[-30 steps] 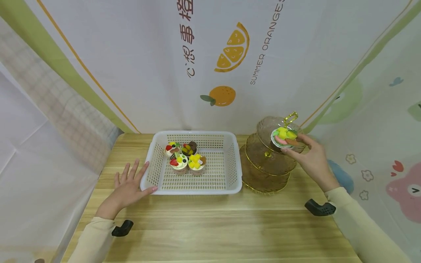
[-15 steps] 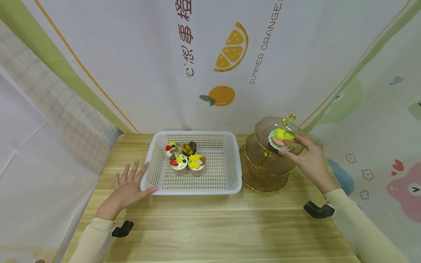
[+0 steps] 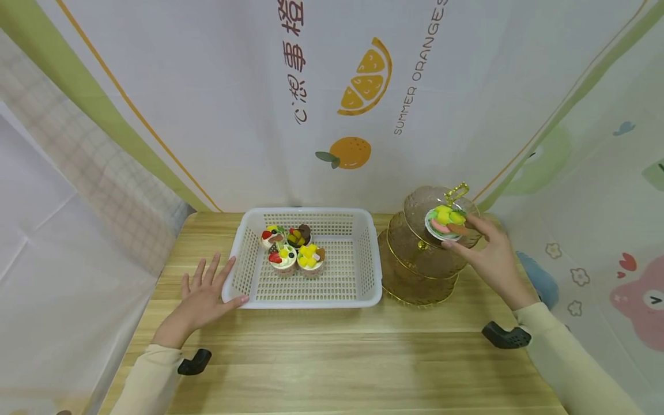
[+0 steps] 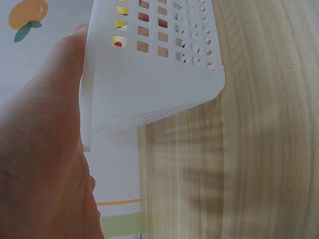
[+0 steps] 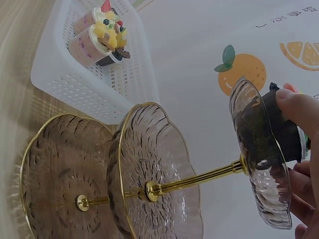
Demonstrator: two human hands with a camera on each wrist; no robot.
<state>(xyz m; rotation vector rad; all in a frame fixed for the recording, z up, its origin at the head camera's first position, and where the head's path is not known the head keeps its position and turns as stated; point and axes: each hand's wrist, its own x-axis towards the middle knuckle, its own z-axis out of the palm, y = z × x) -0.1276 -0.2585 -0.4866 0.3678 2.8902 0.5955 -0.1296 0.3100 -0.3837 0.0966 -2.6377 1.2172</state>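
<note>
A cupcake (image 3: 441, 225) with yellow, green, pink and brown toppings sits at the top plate of a three-tier cake stand (image 3: 430, 262). My right hand (image 3: 495, 259) holds it from the right, thumb in front and fingers behind. In the right wrist view its dark cup (image 5: 286, 127) shows against the glass top plate (image 5: 249, 124), with the thumb on its side. My left hand (image 3: 202, 297) rests at the left end of a white basket (image 3: 301, 304), fingers spread, thumb over the rim. Several fruit-topped cupcakes (image 3: 282, 259) stand together in the basket's left half.
The basket stands just left of the cake stand on a wooden table (image 3: 321, 369). A gold handle (image 3: 456, 193) rises from the stand's top plate, behind the held cupcake. A printed curtain (image 3: 223, 115) hangs along the table's back edge.
My right hand has brought the cupcake slightly down and left onto the top plate. My left hand and the basket have stayed in place.
</note>
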